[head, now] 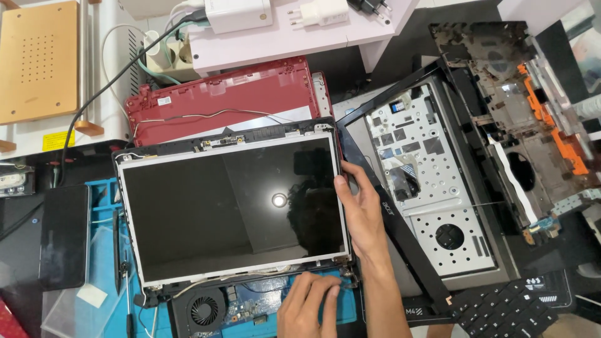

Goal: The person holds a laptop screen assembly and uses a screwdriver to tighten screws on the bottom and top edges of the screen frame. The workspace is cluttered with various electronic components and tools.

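Lying bare, dark glossy laptop screen panel (231, 209), silver-edged, reflecting light

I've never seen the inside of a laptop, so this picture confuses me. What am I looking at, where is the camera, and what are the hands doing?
The camera sits on the person's head and looks down at a crowded workbench. In the middle lies a bare laptop screen panel, dark and reflecting a lamp. The right hand rests against the panel's right edge. The left hand touches its lower edge, fingers curled near thin wires; whether it grips anything is hard to tell. Below the panel show a round fan and a blue circuit board. Behind it lies a red laptop lid. To the right are a loose black screen frame, a grey laptop shell and a keyboard. A dark phone lies on the left.
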